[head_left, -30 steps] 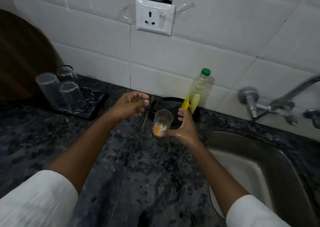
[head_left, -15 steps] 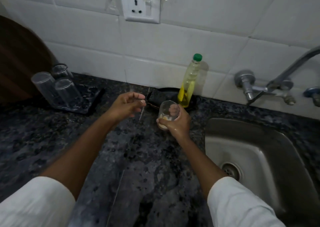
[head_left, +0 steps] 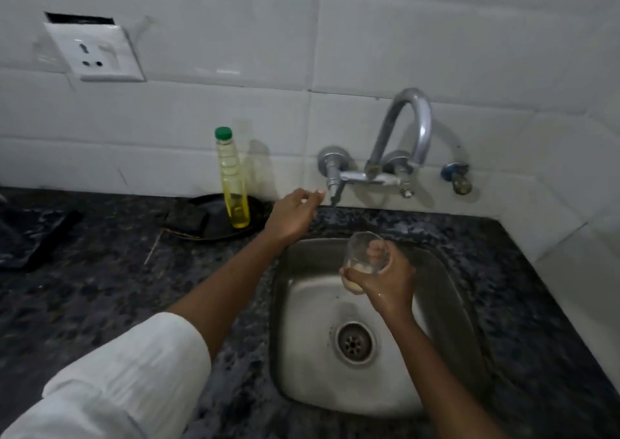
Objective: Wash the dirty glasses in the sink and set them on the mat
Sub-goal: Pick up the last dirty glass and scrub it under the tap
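My right hand [head_left: 385, 281] grips a clear dirty glass [head_left: 364, 254] with a pale orange residue at its bottom, tilted over the steel sink [head_left: 302, 354], below the curved tap spout [head_left: 409, 119]. My left hand [head_left: 293, 213] is stretched out just left of the tap's left valve handle [head_left: 332, 178], fingers loosely curled and holding nothing; the fingertips are close to the handle but apart from it. No water runs. The dark mat [head_left: 30, 237] lies at the far left edge of the counter; the clean glasses on it are out of view.
A soap bottle [head_left: 231, 183] with yellow liquid and a green cap stands on a black dish [head_left: 201, 213] left of the sink. A dark scrub pad [head_left: 188, 220] lies on that dish. The drain [head_left: 355, 343] is in the sink's middle. A wall socket [head_left: 95, 52] sits upper left.
My right hand has lifted the dirty glass off the counter and carried it right, over the sink. My left hand moved right toward the tap valve. The view turned right.
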The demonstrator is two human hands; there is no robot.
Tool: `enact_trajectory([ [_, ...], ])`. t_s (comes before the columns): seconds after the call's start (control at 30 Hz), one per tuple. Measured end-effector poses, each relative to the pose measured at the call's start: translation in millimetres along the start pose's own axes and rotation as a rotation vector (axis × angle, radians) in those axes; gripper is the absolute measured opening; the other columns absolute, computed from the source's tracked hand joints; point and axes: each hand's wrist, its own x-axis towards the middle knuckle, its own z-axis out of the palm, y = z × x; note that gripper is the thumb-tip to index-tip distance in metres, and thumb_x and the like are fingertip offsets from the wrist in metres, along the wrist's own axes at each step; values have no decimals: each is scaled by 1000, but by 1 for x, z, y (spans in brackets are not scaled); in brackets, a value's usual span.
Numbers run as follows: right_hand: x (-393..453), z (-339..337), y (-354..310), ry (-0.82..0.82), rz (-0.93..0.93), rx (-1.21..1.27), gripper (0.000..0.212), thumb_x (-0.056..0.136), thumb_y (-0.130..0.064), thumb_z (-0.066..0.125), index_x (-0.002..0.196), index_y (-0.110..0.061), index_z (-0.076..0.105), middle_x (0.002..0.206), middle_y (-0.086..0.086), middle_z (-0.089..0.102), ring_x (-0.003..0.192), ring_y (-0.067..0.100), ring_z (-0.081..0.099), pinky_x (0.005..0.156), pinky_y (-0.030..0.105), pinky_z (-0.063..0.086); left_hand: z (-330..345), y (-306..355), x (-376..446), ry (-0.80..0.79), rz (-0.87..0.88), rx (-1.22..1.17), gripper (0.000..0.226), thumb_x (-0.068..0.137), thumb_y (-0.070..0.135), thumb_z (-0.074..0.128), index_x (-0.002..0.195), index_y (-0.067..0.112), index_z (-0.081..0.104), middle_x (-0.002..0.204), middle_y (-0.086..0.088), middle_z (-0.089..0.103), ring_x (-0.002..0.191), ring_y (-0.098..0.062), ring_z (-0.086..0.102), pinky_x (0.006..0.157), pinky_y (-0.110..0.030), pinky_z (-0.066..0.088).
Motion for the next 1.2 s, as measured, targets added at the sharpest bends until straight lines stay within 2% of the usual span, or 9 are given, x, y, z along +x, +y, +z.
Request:
enact_trajectory([
  [0.07,9,-15,11,-18,22,15,59,44,-32,95,91,-29,60,88,-8,66,83,14,64,78,33,54,23,17,2,46,5,34,62,88,68,51,124,17,54,106,-9,70,95,-24,66,87,-41,53],
  [0.13,16,-25,21,-27,45,29,59,44,-32,95,92,-29,61,90,-7,67,85,15,65,79,36,56,41,29,4,82,3,108,64,86,70,52,124,18,52,111,-8,68,101,-26,64,92,-43,51],
  [0.27,25,-35,25,-47,64,44,60,44,-34,94,94,-30,60,93,-4,68,87,17,65,80,39,56,59,31,13,215,2,211,54,85,71,49,97,20,58,98,-5,70,93,-27,64,82,-42,51],
  [0.4,30,-35,21,-43,75,42,59,43,-36,94,91,-30,59,90,-5,68,84,16,65,78,37,56,63,30,21,298,42,309,53,91,69,41,88,19,59,92,-5,70,87,-27,63,70,-36,43],
  [0.63,40,-28,12,-53,106,52,63,42,-31,95,94,-29,60,95,-4,68,90,15,64,81,34,55,57,25,27,301,121,290,48,96,60,42,80,20,63,76,0,64,78,-25,62,66,-33,37],
  [0.77,43,-29,5,-48,95,32,61,44,-31,95,95,-27,61,93,-5,67,88,14,64,78,27,52,55,25,27,307,119,266,48,95,60,41,79,21,64,77,-3,66,79,-25,61,65,-33,37],
  [0.93,44,-29,3,-37,95,27,64,43,-32,95,98,-22,63,97,-2,69,90,15,65,79,27,52,52,19,32,303,112,227,50,93,63,36,69,24,56,81,-6,67,82,-30,63,68,-36,43],
  [1.03,44,-30,0,-32,91,27,65,44,-31,95,100,-19,64,99,-1,69,90,15,64,77,25,50,50,16,33,306,108,219,53,91,66,34,70,24,60,82,-6,70,82,-30,65,73,-39,49],
  [1.2,42,-35,-3,-24,87,35,64,44,-30,95,99,-19,65,97,-2,69,89,14,64,72,20,46,53,18,32,334,75,235,54,96,61,35,79,19,65,85,-7,70,83,-30,64,69,-36,43],
])
